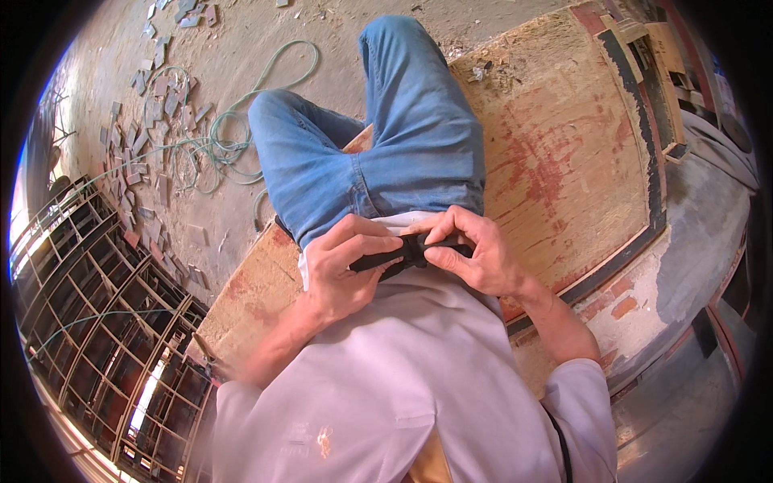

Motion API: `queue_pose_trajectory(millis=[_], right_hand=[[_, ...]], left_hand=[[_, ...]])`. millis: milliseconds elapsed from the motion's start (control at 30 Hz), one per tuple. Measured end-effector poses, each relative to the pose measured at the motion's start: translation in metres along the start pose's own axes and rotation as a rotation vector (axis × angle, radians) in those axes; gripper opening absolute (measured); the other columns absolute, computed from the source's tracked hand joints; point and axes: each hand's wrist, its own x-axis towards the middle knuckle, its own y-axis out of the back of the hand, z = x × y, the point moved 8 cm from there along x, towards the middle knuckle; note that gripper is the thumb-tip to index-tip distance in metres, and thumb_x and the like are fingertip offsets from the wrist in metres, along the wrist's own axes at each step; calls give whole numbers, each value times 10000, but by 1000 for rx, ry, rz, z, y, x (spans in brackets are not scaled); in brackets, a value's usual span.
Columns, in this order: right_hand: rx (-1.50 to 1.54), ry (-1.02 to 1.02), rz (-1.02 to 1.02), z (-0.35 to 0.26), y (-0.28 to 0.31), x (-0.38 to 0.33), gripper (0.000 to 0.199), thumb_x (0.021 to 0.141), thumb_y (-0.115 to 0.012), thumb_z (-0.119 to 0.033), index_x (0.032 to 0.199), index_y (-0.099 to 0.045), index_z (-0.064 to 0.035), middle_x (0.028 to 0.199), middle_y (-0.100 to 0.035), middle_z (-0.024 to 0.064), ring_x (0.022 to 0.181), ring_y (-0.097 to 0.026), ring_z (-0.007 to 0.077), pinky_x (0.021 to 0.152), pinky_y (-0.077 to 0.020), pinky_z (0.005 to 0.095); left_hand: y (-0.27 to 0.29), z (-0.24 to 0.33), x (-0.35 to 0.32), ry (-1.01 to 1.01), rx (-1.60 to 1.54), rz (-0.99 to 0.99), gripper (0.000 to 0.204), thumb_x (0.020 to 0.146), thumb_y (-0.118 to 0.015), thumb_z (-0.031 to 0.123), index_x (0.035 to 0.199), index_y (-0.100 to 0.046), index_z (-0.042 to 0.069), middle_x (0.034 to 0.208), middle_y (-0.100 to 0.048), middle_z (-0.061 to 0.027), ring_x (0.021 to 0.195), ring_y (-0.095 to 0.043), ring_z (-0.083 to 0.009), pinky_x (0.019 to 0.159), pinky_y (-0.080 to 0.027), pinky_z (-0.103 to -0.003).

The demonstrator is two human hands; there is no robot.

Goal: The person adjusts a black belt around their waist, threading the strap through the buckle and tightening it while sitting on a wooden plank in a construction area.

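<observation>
At my waist, a black strap (378, 260) with what looks like a dark plastic buckle (414, 251) lies across the front of my light shirt (403, 346). My left hand (342, 266) is closed on the strap's left part, the thumb and forefinger pinching near the buckle. On the other side my right hand (483, 256) grips the strap's right part between thumb and fingers. Both hands almost meet over the buckle, and the fingers hide part of it. Just beyond are my blue jeans (419, 129), the knees bent and apart.
I sit on a worn wooden board (555, 153) with reddish stains and a dark edge. A rusty metal grid (105, 338) stands at the left. Loose green rope (229, 145) and scattered flat pieces (165, 105) lie on the floor. Wooden framing (644, 64) rises at the far right.
</observation>
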Motion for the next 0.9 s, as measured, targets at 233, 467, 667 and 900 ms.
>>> queue_pose_trajectory(millis=[233,467,667,900], right_hand=[[-96,192,-12,-4,-2,-2,160,884,-801,-55,907,-652,-1,1148,-763,150,1003,-712,191,925,-546,347],[-12,132,45,7,-11,-12,159,853,-811,-49,865,-656,-14,1110,-775,132,974,-717,200,911,-548,360],[-248,312,41,-18,-22,-11,181,817,-831,-32,869,-658,-18,1119,-758,132,986,-706,256,896,-550,365],[-320,330,97,-24,-39,-19,302,741,-893,-54,917,-648,-37,1050,-722,108,958,-679,268,853,-538,370]], left_hand=[[-5,0,-16,95,-74,-41,291,719,-832,-119,958,-746,22,985,-738,-116,876,-731,-248,750,-582,-340],[-8,-25,-47,444,-475,22,207,784,-779,-162,925,-704,-31,1047,-745,-145,974,-714,-224,858,-568,-331],[-5,-32,-61,657,-579,113,144,837,-743,-150,928,-695,-50,1101,-754,-167,1000,-709,-214,902,-563,-318],[0,-18,-63,533,-314,132,115,822,-744,-100,897,-671,-51,1023,-767,-165,921,-726,-209,834,-569,-318]])
